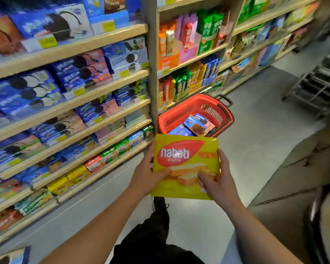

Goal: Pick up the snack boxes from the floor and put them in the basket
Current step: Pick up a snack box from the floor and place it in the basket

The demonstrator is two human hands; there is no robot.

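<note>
A yellow wafer snack box [187,149] with a red logo is held up in front of me by both hands. My left hand [146,173] grips its left edge, thumb across the front. My right hand [218,178] grips its right edge, thumb on the front lower corner. Just beyond the box a red shopping basket [181,115] stands on the floor beside the shelf post. Inside it lie blue cookie boxes [196,123]. Another blue snack box [11,256] lies on the floor at the bottom left corner.
Wooden shelves [69,103] full of cookie and snack packs line the left side and run on into the distance. A grey metal trolley [318,86] stands at the right. A brown counter [297,168] borders the aisle at the right. My dark-trousered leg and shoe [160,206] are below the box.
</note>
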